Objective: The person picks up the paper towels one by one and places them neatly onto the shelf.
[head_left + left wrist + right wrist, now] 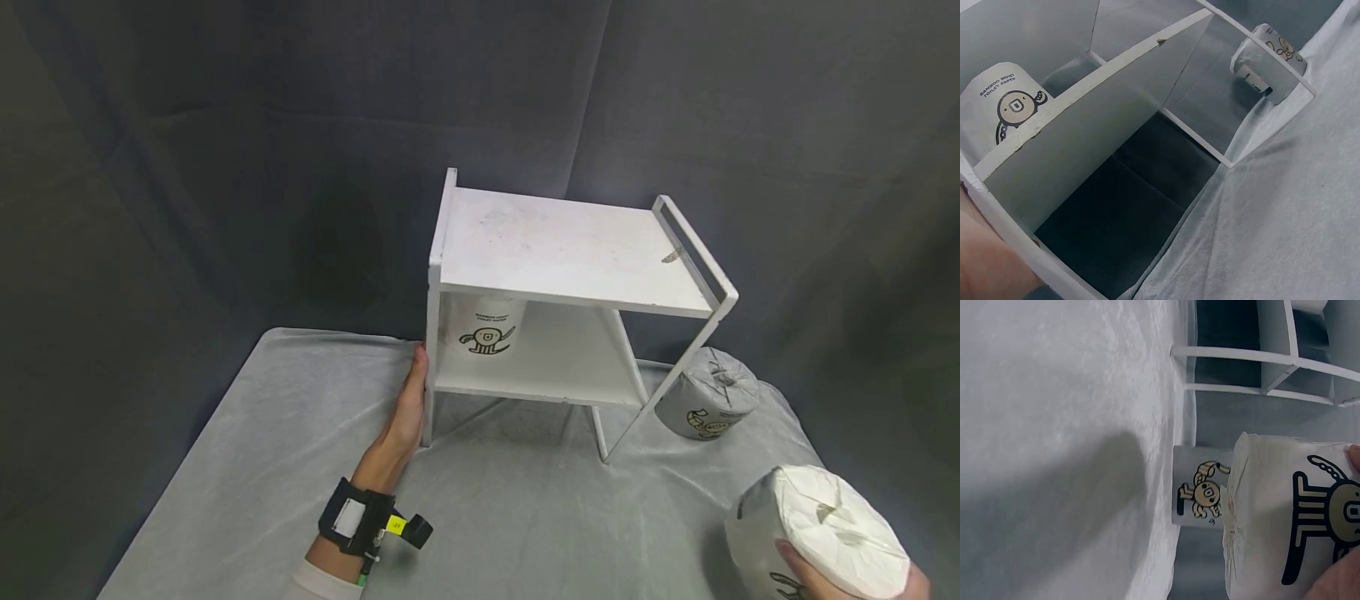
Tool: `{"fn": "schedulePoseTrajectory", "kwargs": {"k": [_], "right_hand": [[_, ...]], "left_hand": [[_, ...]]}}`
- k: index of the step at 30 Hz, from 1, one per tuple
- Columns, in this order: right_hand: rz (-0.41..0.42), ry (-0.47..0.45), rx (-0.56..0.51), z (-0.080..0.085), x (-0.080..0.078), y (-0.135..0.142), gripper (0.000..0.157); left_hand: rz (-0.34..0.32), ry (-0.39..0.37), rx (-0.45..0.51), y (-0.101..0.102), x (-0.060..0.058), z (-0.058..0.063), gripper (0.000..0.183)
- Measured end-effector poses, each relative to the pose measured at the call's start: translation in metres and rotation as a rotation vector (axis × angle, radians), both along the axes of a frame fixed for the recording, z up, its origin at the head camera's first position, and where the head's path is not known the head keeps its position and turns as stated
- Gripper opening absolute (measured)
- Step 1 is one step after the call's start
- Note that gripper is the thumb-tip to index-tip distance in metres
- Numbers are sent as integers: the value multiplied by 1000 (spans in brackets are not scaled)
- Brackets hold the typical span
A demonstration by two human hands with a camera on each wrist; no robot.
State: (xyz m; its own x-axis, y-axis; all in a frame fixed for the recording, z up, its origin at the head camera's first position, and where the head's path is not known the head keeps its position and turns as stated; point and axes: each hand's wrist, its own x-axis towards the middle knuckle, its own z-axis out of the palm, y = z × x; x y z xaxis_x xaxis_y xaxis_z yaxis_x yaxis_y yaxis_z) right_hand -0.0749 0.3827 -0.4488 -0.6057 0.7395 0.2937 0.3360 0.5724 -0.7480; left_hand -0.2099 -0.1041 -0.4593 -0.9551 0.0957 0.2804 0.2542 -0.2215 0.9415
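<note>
A white two-tier shelf stands on the grey cloth. My left hand rests against its left side, thumb pointing up along the frame; the other fingers are hidden behind it. In the left wrist view part of that hand shows blurred outside the frame. At the lower right my right hand grips a wrapped toilet paper roll, lifted over the cloth with its creased end up. The right wrist view shows this roll close up, with fingers at its edge and a printed cartoon figure.
Another toilet paper roll stands on the shelf's lower tier, at the left. A third roll sits on the cloth beside the shelf's right leg. Dark curtains hang behind and at both sides of the cloth-covered table.
</note>
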Motion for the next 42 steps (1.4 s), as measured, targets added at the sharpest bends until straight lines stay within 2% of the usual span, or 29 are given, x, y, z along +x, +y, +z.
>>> {"fn": "schedulePoseTrajectory", "kwargs": {"k": [2,7,11,18,22,26,33,37,40,42], "right_hand": [[23,-45,10,2,1,-2,62],[35,-56,28,3,2,-9,73],[49,-28,11,5,2,-16,72],[142,-110,-57,13,4,-21,74],[191,-51,-104,15,3,-28,65],[206,-29,-136,17,3,-36,65],[306,-46,-111,22,0,-44,67],[360,-21,-84,26,0,-53,65],[348,20,-78,28,-1,-64,66],[311,31,-96,27,0,-71,68]], "left_hand": [[-1,0,5,0,0,0,90],[-6,4,14,1,-2,0,90],[-6,3,11,1,-3,0,90],[-3,12,18,1,-4,0,90],[2,13,23,1,-4,1,90],[2,11,16,2,-4,1,90],[5,21,9,1,-3,1,90],[-1,21,13,1,-2,0,89],[0,17,21,0,-2,-1,89],[0,15,28,0,-3,-2,89]]}}
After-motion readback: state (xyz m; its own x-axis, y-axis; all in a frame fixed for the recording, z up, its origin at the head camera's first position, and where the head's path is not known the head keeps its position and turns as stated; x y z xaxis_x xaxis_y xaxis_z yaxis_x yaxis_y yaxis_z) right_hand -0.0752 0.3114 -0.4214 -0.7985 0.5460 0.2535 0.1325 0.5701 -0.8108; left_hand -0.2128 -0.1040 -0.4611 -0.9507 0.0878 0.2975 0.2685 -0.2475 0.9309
